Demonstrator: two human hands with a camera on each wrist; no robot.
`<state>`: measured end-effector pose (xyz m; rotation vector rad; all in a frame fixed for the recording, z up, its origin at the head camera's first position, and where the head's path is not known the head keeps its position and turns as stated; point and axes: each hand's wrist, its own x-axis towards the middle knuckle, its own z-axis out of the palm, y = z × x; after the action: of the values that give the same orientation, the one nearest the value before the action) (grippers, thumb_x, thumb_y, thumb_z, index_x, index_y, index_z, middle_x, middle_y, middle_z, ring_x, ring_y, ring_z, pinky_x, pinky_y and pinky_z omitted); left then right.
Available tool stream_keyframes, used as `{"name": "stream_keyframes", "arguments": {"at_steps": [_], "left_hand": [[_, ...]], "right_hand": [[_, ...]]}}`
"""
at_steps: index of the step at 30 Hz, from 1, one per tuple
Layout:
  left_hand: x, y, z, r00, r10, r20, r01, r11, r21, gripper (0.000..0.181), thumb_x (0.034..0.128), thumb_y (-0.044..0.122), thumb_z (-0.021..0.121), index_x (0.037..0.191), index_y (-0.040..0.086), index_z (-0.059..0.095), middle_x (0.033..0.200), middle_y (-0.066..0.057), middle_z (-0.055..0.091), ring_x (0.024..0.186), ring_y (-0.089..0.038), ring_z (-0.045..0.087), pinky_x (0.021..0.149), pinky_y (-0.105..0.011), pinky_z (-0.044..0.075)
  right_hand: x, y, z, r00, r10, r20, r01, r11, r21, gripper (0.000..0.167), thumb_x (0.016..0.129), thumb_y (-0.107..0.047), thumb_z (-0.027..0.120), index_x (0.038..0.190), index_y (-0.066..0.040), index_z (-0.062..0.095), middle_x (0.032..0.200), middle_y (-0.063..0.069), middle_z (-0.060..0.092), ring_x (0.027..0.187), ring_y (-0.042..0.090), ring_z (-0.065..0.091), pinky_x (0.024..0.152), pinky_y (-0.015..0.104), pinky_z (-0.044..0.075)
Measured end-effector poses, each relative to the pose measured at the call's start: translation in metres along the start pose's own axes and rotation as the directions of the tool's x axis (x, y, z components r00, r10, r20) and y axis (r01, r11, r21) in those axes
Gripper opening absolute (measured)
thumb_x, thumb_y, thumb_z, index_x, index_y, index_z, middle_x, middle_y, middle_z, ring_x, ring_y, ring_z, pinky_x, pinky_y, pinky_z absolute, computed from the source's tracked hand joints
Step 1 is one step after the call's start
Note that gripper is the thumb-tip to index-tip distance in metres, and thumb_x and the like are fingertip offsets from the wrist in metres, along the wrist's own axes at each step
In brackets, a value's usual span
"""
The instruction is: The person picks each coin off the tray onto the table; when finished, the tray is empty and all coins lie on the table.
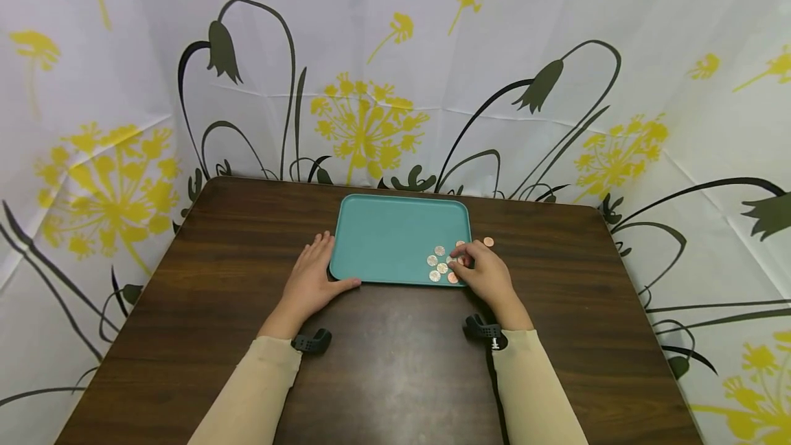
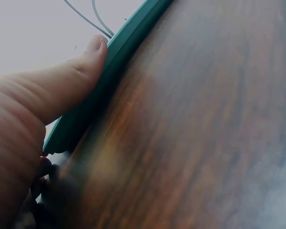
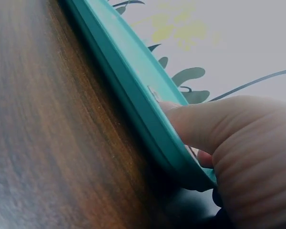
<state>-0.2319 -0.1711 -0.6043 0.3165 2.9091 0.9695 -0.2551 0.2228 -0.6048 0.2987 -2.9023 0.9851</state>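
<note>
Teal tray (image 1: 389, 235), coins (image 1: 441, 268) in its near right corner.

Right hand (image 1: 488, 279) reaches over the right edge, bent among coins, whether pinching one I cannot tell; left hand (image 1: 313, 277), thumb spread wide, touches the near rim. One copper coin (image 1: 489, 242) lies just outside right; wooden tabletop (image 1: 395, 362) stretches broadly either side.

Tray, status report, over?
Left hand touching tray, near left corner. Right hand at coins inside, partly hiding them, grip unclear. Stray coin outside, on table.
</note>
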Motion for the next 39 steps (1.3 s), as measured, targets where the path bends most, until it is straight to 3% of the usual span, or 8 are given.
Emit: {"name": "stream_keyframes", "arguments": {"at_steps": [5,12,20,26,29,33,36,39], "left_hand": [[0.000,-0.001,0.000,1.000,-0.008,-0.006,0.008,1.000,-0.010,0.123,0.0880,0.064,0.085,0.174,0.003,0.022,0.183,-0.019,0.016,0.172,-0.039,0.012,0.140,-0.060,0.010],[0.005,0.001,-0.001,0.999,-0.040,-0.012,0.040,0.997,-0.064,0.118,0.0871,0.059,0.089,0.173,0.004,0.028,0.183,-0.018,0.020,0.171,-0.040,0.014,0.140,-0.062,0.011],[0.010,0.001,-0.003,0.998,-0.063,-0.032,0.060,0.995,-0.079,0.113,0.0895,0.060,0.086,0.172,0.005,0.032,0.181,-0.019,0.026,0.167,-0.046,0.020,0.132,-0.074,0.018],[0.009,-0.002,-0.005,1.000,-0.027,0.001,0.027,0.996,-0.087,0.120,0.0883,0.061,0.087,0.174,0.004,0.025,0.182,-0.019,0.022,0.170,-0.042,0.016,0.138,-0.065,0.013],[0.009,-0.005,-0.006,1.000,-0.006,0.015,0.008,0.994,-0.108,0.119,0.0890,0.060,0.086,0.174,0.004,0.024,0.183,-0.018,0.020,0.171,-0.040,0.012,0.140,-0.061,0.010],[0.011,-0.007,-0.008,1.000,-0.001,0.007,0.002,0.994,-0.113,0.117,0.0896,0.059,0.086,0.174,0.005,0.025,0.183,-0.017,0.020,0.172,-0.040,0.010,0.140,-0.061,0.010],[0.013,-0.006,-0.007,1.000,0.014,0.017,-0.012,0.998,-0.066,0.122,0.0888,0.064,0.085,0.174,0.003,0.022,0.183,-0.019,0.017,0.172,-0.039,0.008,0.141,-0.059,0.007],[0.014,-0.005,-0.005,0.999,0.027,0.033,-0.026,1.000,-0.016,0.128,0.0868,0.068,0.084,0.174,0.001,0.018,0.183,-0.021,0.014,0.172,-0.039,0.006,0.141,-0.058,0.005]], "right_hand": [[-0.002,0.000,-0.001,1.000,0.003,0.026,-0.003,1.000,0.017,0.014,0.100,-0.032,0.083,0.105,-0.022,0.075,0.093,-0.003,0.059,0.078,0.015,0.054,0.069,0.034,0.042],[0.000,-0.001,-0.005,1.000,-0.018,0.019,0.018,1.000,0.010,0.019,0.099,-0.033,0.084,0.113,-0.022,0.077,0.093,-0.003,0.060,0.078,0.015,0.054,0.069,0.034,0.042],[0.000,-0.001,-0.006,0.999,0.007,0.038,-0.008,0.999,0.040,0.017,0.097,-0.032,0.085,0.106,-0.023,0.073,0.097,-0.003,0.060,0.083,0.016,0.056,0.071,0.035,0.042],[-0.003,0.007,-0.004,0.999,0.026,0.031,-0.030,0.990,0.141,0.017,0.098,-0.029,0.084,0.102,-0.025,0.067,0.097,-0.004,0.066,0.075,0.015,0.052,0.067,0.031,0.042],[-0.003,0.013,-0.005,1.000,0.012,0.014,-0.016,0.948,0.317,0.015,0.099,-0.022,0.083,0.108,-0.019,0.072,0.096,0.001,0.069,0.072,0.015,0.050,0.063,0.027,0.042],[-0.003,0.019,-0.009,0.998,0.021,-0.056,0.013,0.840,0.543,0.016,0.098,-0.015,0.084,0.110,-0.006,0.077,0.099,0.006,0.069,0.073,0.013,0.050,0.061,0.021,0.043],[-0.005,0.021,-0.014,0.986,0.080,-0.144,0.025,0.792,0.609,0.018,0.098,-0.016,0.084,0.107,-0.003,0.077,0.097,0.002,0.070,0.072,0.012,0.049,0.059,0.020,0.042],[-0.006,0.025,-0.022,0.952,0.146,-0.268,0.058,0.776,0.629,0.019,0.099,-0.015,0.083,0.110,0.000,0.077,0.095,-0.001,0.071,0.075,0.011,0.053,0.062,0.018,0.044]]}}
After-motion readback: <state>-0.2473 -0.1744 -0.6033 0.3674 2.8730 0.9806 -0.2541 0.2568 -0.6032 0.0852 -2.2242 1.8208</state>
